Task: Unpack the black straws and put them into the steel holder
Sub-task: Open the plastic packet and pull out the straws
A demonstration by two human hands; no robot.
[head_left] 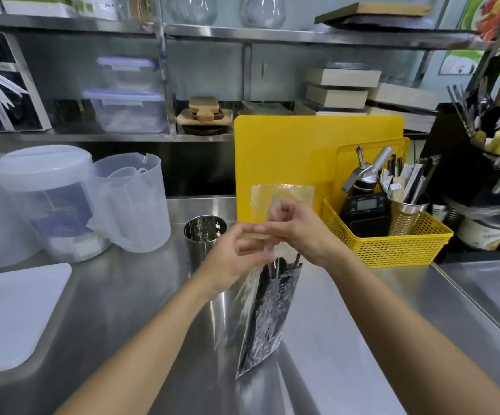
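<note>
Two hands are held over the steel tabletop (347,339), and one clear plastic bag (244,313) is gripped between them. The bag is crinkled and glossy, and its open top is raised above the hands in front of a yellow cutting board (302,148). One bundle of black straws (275,292) is seen in the lower part of the bag. The straws are packed too tightly to be counted, and their tips are visible just below the hands. The bag is pinched near its top by the left hand (233,256), whose fingers (250,230) are curled round the film. The film is likewise pinched by the curled fingers (283,211) of the right hand (302,235). Whether the bag's lower edge touches the tabletop cannot be told. One steel holder (203,238) is stood upright on the tabletop just behind the left hand, and nothing is seen in its mouth. To the right, one yellow basket (392,250) is placed, in which one perforated steel cup (407,218), one black digital scale (367,206) and one cream whipper (365,175) are kept. To the left, two translucent plastic jugs (135,205) and one white cutting board (12,313) are seen.
</note>
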